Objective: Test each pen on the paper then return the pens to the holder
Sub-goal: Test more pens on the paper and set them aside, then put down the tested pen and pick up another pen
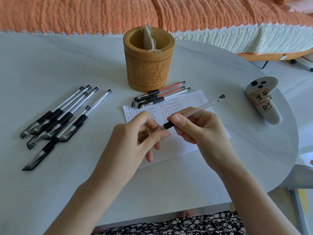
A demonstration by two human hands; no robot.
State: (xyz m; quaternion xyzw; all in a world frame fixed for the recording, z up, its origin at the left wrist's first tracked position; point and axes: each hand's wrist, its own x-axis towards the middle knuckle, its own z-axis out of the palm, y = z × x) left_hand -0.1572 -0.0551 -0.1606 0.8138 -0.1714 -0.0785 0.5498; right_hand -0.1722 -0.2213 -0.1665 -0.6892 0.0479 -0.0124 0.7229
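A plastic wrapper (149, 39) is seen inside the carved pen holder (148, 72) at the surface's (67, 68) far edge; a gel pen (203, 106) is clamped by the left hand (135, 138) and the right hand (199, 128).

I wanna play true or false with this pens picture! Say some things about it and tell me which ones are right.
1. The left hand and the right hand both hold one clear pen with a black grip above the white paper. True.
2. The carved brown wooden holder is full of pens. False: no pens show in it, only a clear plastic wrapper.
3. A bunch of black-capped pens lies on the pale table, left of the holder. True.
4. The grey labelled controller sits on the paper. False: it lies on the table, right of the paper and apart from it.
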